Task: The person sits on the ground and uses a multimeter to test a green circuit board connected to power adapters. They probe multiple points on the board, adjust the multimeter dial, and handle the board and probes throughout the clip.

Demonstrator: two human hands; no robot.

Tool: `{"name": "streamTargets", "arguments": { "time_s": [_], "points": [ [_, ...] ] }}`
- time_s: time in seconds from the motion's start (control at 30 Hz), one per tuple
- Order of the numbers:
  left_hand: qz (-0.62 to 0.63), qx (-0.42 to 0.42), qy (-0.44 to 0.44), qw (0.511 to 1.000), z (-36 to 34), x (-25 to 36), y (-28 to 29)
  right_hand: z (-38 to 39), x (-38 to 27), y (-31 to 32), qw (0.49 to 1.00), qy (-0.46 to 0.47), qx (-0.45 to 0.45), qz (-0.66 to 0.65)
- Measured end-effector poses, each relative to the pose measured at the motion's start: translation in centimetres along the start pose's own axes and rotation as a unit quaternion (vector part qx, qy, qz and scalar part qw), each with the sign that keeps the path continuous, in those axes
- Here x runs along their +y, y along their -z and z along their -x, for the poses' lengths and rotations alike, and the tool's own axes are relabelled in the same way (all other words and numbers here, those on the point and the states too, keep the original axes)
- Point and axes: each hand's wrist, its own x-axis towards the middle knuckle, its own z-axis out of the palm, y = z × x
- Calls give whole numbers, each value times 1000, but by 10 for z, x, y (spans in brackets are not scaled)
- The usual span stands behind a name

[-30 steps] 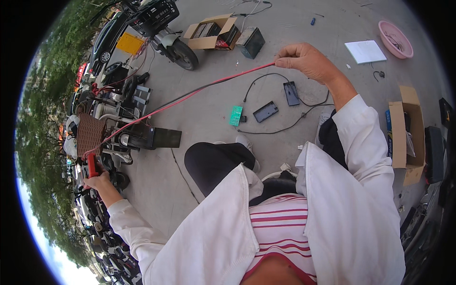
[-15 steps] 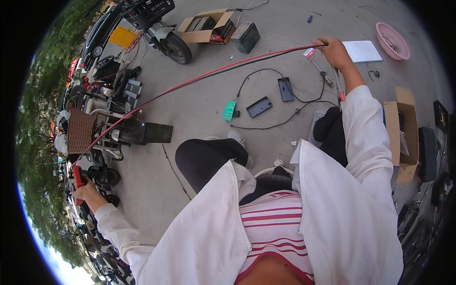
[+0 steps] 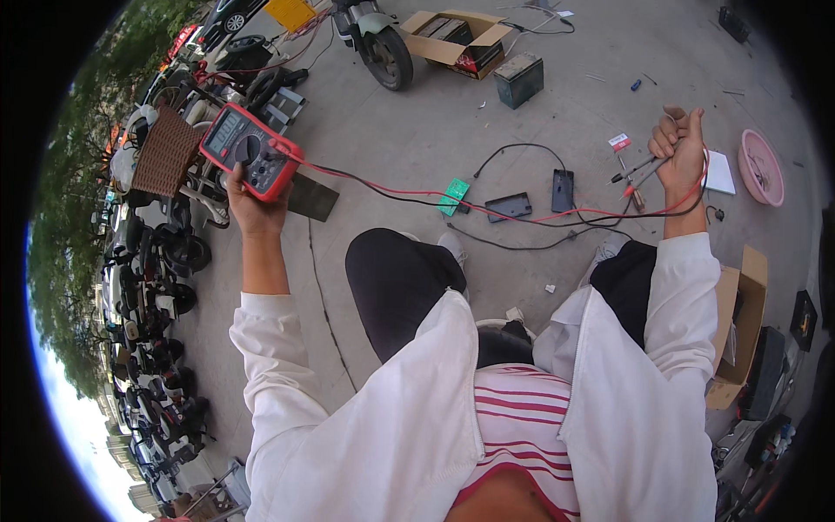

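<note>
My left hand (image 3: 259,213) holds a red multimeter (image 3: 248,152), its screen and dial facing up. Red and black leads (image 3: 400,191) sag from it across to my right hand (image 3: 681,150), whose fingers are closed around two test probes (image 3: 635,178) with the tips pointing down-left. Beyond the leads, on the concrete, lie a green circuit board (image 3: 455,193), two dark plastic case halves (image 3: 509,204) and a black cable (image 3: 513,240). A grey tool with red-and-white packaging (image 3: 619,142) is near my right hand.
A pink basin (image 3: 757,183) and white board (image 3: 720,171) lie right. Ahead are a battery (image 3: 519,83), a cardboard box (image 3: 439,39) and a scooter wheel (image 3: 387,61). Another open box (image 3: 744,313) stands lower right; parked two-wheelers (image 3: 161,313) crowd the left, with a wicker basket (image 3: 161,148).
My left hand has risen toward the upper middle, turning the multimeter face up. My right hand has moved right and down, now gripping the probes, and the once-stretched leads hang slack.
</note>
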Motion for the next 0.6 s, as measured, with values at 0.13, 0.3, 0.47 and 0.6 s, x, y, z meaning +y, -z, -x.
{"name": "streamTargets", "arguments": {
  "time_s": [0.13, 0.3, 0.47, 0.6],
  "points": [
    [72, -90, 119, 986, 0, -102, -71, 30, 52, -91, 976, -136, -95, 140],
    [65, -243, 220, 943, 15, -179, -138, 50, 80, -130, 935, -212, -158, 235],
    [26, -272, 274, 922, 18, -210, -149, 44, 87, -122, 922, -273, -157, 224],
    [-54, -238, 224, 944, 10, -219, -155, 35, 96, -119, 924, -300, -133, 195]
  ]
}}
